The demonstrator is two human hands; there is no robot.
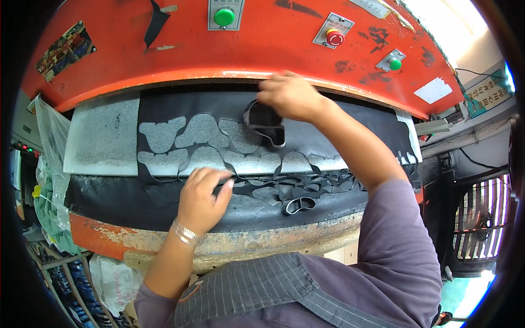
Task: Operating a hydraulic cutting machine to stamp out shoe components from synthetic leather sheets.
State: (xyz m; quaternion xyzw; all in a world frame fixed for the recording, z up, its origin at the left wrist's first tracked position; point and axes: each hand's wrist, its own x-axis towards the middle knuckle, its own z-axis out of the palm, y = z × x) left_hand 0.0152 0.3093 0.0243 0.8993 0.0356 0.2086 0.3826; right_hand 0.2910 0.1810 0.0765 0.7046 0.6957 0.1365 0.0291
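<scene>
My right hand reaches over the black sheet material and grips the upper rim of a dark metal cutting die. The die stands on the sheet, beside several holes with curved outlines that show the grey board below. My left hand is over the near edge of the board. Its thumb and forefinger come close together around a small dark thing, too little seen to name. A second, smaller cutting die lies on the near ledge, right of my left hand.
The orange machine beam spans the far side, with green buttons and a red stop button. Black scraps are heaped along the near ledge. The pale board extends left. Plastic bags hang at the lower left.
</scene>
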